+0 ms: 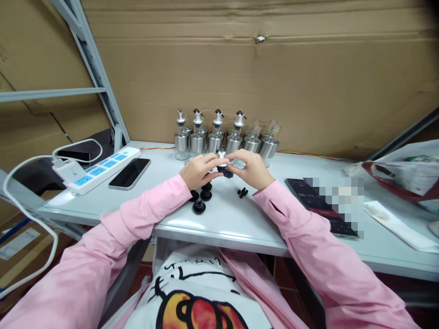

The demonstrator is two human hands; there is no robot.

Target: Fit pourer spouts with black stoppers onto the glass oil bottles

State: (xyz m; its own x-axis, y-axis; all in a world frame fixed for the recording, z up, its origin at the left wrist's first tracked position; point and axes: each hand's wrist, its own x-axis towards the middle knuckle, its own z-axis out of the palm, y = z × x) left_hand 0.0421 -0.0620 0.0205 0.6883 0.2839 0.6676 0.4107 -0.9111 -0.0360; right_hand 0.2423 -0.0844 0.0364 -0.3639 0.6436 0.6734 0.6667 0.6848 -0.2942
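Between my fingertips, above the middle of the table, is a silver-and-black pourer spout (222,160). My left hand (200,170) pinches it from the left. My right hand (253,168) is closed against its other side, and the fingers partly cover it. Several small black pieces (227,173) show just beneath the spout; whether they touch it I cannot tell. Below my left hand lie several round black caps (199,207), some partly hidden by the wrist. A small cluster of black parts (243,193) rests near my right wrist.
Steel-and-glass bottles (197,142) stand in rows at the back, several topped with pourer spouts. At left are a white power strip (103,170) and a phone (130,173). To the right lie a dark device with a timer (308,197), a white strip (399,225) and a plastic bag (404,169).
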